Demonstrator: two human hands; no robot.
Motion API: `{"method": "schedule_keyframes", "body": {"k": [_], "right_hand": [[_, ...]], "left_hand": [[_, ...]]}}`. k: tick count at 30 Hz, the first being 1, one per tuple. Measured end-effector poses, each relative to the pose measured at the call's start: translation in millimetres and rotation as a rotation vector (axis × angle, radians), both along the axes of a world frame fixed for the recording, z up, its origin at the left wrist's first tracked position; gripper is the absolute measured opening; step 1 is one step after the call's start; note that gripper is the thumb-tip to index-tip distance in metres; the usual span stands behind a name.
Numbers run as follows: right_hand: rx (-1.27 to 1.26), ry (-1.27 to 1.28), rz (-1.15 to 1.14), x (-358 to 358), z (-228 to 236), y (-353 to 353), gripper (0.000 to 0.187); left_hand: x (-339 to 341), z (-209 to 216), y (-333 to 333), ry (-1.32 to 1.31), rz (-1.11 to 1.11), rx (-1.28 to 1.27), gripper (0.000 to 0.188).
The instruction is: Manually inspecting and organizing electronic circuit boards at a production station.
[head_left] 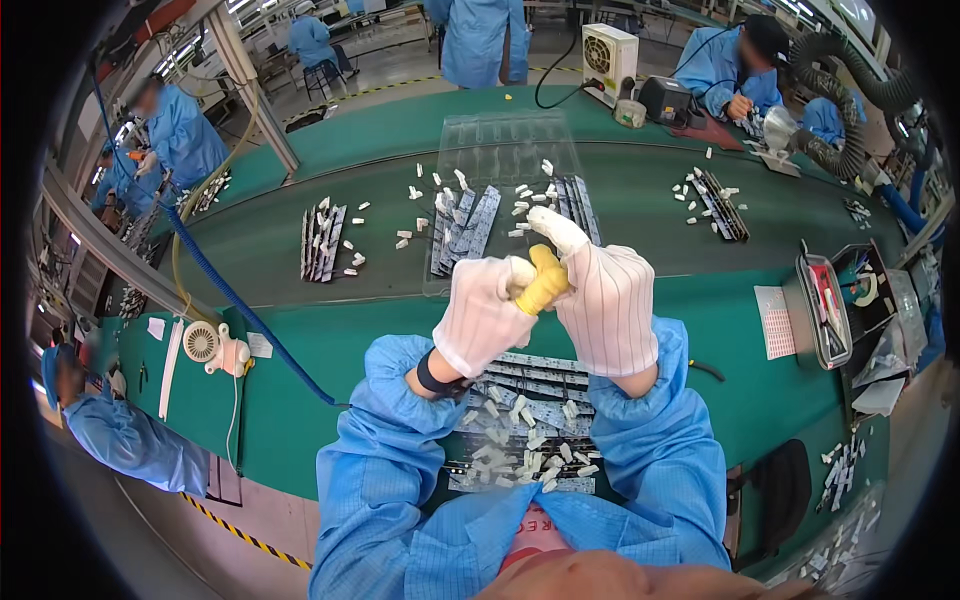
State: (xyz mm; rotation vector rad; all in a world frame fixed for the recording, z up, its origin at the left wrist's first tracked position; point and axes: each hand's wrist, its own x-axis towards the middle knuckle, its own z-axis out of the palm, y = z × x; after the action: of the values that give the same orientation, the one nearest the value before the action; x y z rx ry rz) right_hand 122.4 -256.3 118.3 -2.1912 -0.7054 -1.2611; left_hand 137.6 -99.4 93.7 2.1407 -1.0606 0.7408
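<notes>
My left hand point(487, 312), in a white striped glove, is raised over the near bench with its fingers curled. At its fingertips is a wrinkled yellow finger cover point(543, 282); I cannot tell whether it is worn or held. My right hand point(606, 300), gloved alike, meets it from the other side, thumb side against the yellow and one fingertip pointing up. Between my forearms lie several light strip boards point(530, 384) in rows, with white connectors point(540, 462) piled on them. Past my hands, a clear plastic tray point(505, 135) carries a bundle of strip boards point(470, 228).
More board bundles lie on the dark belt, at left point(323, 243) and right point(718, 207). A small white fan point(214, 347) and a hanging blue coiled hose point(240, 300) are at left. A tool bin point(826, 310) stands right. Across the belt, a person point(735, 70) works.
</notes>
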Motion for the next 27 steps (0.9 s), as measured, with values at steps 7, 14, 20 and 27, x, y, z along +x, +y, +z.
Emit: {"method": "schedule_keyframes", "body": {"k": [7, 14, 20, 27], "right_hand": [[-0.077, 0.199, -0.019, -10, 3, 1, 0.04], [-0.034, 0.084, 0.133, -11, -1, 15, 0.054], [0.037, 0.055, 0.071, -7, 3, 14, 0.052], [0.682, 0.332, 0.718, -2, -3, 14, 0.073]], "left_hand": [[-23, 22, 3, -0.162, 0.011, -0.008, 0.027], [12, 8, 16, 0.415, -0.83, -0.122, 0.024], [11, 16, 16, 0.732, -0.666, -0.203, 0.014], [20, 15, 22, 0.446, -0.544, -0.208, 0.027]]}}
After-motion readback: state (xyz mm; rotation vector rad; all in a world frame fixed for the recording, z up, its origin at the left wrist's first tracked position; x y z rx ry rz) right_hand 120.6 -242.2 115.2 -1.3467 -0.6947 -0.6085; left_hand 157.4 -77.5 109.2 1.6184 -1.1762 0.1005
